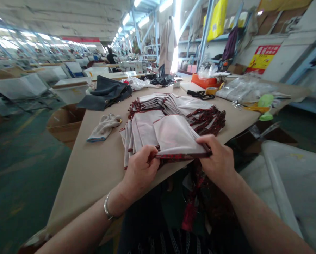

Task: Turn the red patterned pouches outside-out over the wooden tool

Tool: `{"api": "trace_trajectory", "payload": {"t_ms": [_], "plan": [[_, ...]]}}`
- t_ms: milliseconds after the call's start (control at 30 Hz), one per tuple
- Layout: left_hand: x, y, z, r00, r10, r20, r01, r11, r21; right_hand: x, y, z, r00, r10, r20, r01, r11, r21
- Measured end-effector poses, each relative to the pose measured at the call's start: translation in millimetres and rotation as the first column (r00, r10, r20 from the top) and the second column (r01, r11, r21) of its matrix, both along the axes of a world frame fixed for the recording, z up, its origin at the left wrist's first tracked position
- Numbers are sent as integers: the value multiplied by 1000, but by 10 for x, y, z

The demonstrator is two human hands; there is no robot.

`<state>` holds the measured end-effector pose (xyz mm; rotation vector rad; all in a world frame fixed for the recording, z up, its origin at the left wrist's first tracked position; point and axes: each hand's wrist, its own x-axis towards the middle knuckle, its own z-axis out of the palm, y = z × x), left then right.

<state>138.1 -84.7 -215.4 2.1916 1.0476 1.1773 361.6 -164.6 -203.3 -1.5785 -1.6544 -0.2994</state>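
Note:
A white-lined fabric piece with a dark red patterned edge lies at the near edge of a brown work table. My left hand pinches its near left edge, fingers closed. My right hand grips its near right corner, fingers closed on the cloth. Under and behind it sits a stack of similar pieces, and a second fanned pile lies farther back. More red patterned cloth hangs below the table edge by my lap.
A grey work glove lies left of the stacks. Dark folded fabric sits at the far left, scissors, tape and plastic bags at the far right. A cardboard box stands on the floor to the left, and a white bin on the right.

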Motion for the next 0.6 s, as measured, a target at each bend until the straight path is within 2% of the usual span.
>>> {"api": "trace_trajectory", "payload": {"t_ms": [33,67,133,200,233,267,300,333,367,400,433,467,500,533,567,600], "plan": [[77,-114,-55,989,-53,135,77,980,-184,-25,-205,-103,999,35,37,-36,999,30],[161,-234,-102,954,-72,292,178,918,-355,-65,-394,-233,996,57,72,-56,998,-9],[327,-468,-180,839,-4,544,390,702,-597,-153,-701,-545,996,77,44,-65,968,-241],[463,-653,-261,763,96,639,535,460,-709,-217,-913,-846,986,38,-164,-114,867,-486],[512,-718,-310,755,126,644,570,361,-738,-234,-992,-960,943,-2,-333,-191,817,-544],[548,-764,-364,765,130,630,579,288,-763,-241,-1059,-1038,846,-54,-530,-284,795,-535],[572,-792,-418,793,96,601,569,234,-788,-240,-1119,-1074,682,-108,-724,-362,810,-462],[584,-805,-465,828,28,560,545,197,-815,-233,-1174,-1067,459,-142,-877,-403,847,-348],[590,-807,-498,853,-62,518,521,155,-839,-220,-1225,-1018,214,-152,-965,-407,884,-229],[596,-797,-507,859,-157,488,505,92,-858,-203,-1268,-933,-10,-155,-988,-396,908,-139],[608,-775,-490,843,-232,485,500,6,-866,-180,-1297,-818,-181,-168,-969,-395,915,-85],[635,-741,-446,817,-262,514,510,-89,-856,-150,-1306,-685,-287,-182,-941,-408,912,-52],[681,-692,-380,792,-243,560,534,-168,-829,-109,-1288,-543,-335,-194,-922,-426,904,-35],[749,-629,-304,774,-185,606,572,-207,-794,-54,-1236,-407,-340,-185,-922,-428,904,-23],[839,-554,-230,757,-116,643,615,-205,-761,18,-1149,-290,-321,-151,-935,-401,916,-10],[947,-472,-173,745,-51,665,651,-165,-741,106,-1029,-206,-287,-107,-952,-358,934,3]]}}
